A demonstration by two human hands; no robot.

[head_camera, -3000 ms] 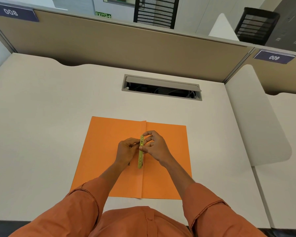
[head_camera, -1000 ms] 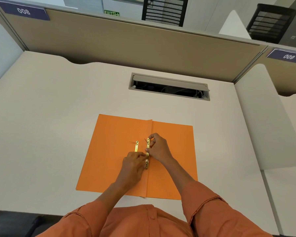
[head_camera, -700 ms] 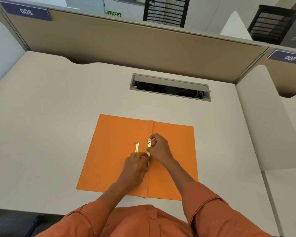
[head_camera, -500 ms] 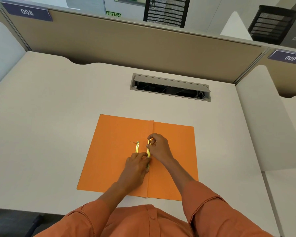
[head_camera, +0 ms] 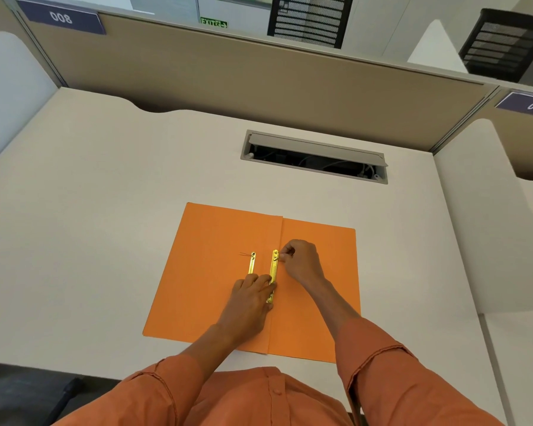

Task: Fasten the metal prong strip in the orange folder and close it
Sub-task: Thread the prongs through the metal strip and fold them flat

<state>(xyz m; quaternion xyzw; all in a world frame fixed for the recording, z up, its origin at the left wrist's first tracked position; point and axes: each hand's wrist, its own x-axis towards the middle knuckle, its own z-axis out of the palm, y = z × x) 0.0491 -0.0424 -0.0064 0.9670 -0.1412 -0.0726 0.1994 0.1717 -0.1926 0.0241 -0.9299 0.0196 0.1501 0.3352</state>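
An orange folder (head_camera: 216,272) lies open and flat on the desk in front of me. Two gold metal strips lie lengthwise near its centre fold. One strip (head_camera: 273,267) runs along the fold; my right hand (head_camera: 300,261) pinches its far end, and the fingers of my left hand (head_camera: 251,295) press on its near half. The second strip (head_camera: 252,263) lies just left of it on the left flap, with thin prongs sticking out at its far end; my left hand covers its near end.
A cream desk (head_camera: 105,195) holds the folder. An open cable slot (head_camera: 314,156) with a raised lid sits behind the folder. Tan partition walls (head_camera: 259,78) close the back, white dividers stand left and right (head_camera: 486,226). The desk's near edge is at my body.
Three seconds ago both hands held one strip above the fold. Now two strips lie apart on the folder. Over the last second my right hand's pinch shifted slightly at the far end.
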